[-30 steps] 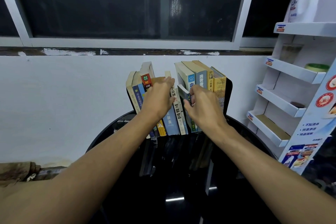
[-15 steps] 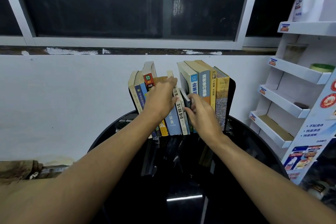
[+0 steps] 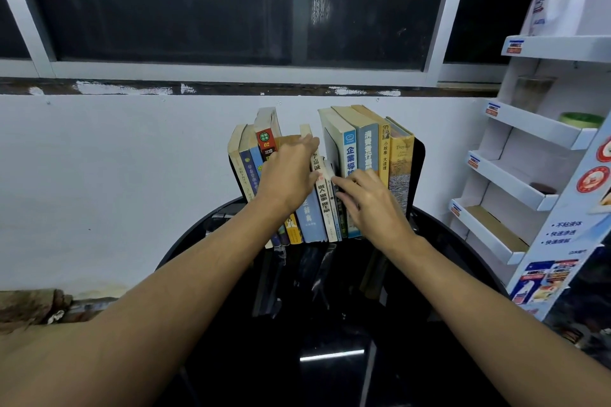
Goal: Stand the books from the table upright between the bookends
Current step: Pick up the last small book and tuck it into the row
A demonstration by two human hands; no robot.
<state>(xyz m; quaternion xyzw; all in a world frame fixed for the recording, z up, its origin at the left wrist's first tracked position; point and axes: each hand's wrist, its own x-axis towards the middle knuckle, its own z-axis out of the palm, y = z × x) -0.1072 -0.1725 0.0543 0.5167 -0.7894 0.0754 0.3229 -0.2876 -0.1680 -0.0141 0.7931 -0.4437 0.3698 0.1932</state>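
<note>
A row of books [image 3: 325, 175] stands spine-out at the far edge of a round black table [image 3: 456, 241], against a white wall. A black bookend [image 3: 417, 175] closes the right end of the row; the one at the left end is mostly hidden behind the books. The books to the left lean slightly left and those to the right lean slightly right, leaving a narrow wedge-shaped gap near the middle. A thin book [image 3: 334, 205] sits low in that gap, its long axis nearly upright, shorter than its neighbours. The left hand [image 3: 291, 175] lies flat and open against the spines left of the gap, fingers spread, bracing them. The right hand [image 3: 370, 205], just right of the gap, has its fingertips resting on the thin book's spine, seemingly pressing rather than gripping. The thin book lies directly ahead of the right hand, so that hand seems the one to seat it. A white display shelf [image 3: 515, 182] stands beyond the table's right edge.
</note>
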